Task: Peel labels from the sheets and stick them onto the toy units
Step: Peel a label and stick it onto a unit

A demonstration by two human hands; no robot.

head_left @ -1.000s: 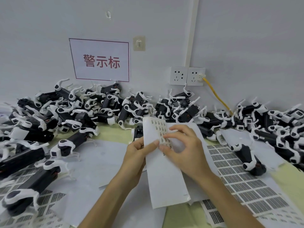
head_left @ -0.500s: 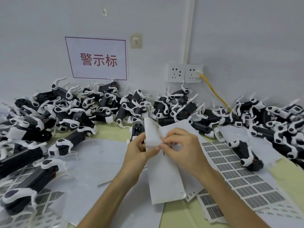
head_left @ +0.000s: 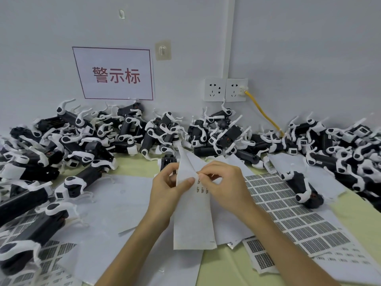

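Papery label sheet (head_left: 191, 213) looks flimsy, so grab label corners gently: left hand (head_left: 165, 188) pinches its fold, right hand (head_left: 224, 186) pinches just beside.

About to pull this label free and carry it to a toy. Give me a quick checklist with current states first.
1. Left hand holds the label sheet: ok, thumb pinches its folded edge.
2. Right hand pinches at the fold: ok.
3. One label lifted free: cannot tell, fingers cover it.
4. Stock left on the sheet: ok, a few printed labels show below the pinch.
5. Toy unit close by: ok, one lies just behind the sheet.
6. Its label spot facing up: cannot tell.
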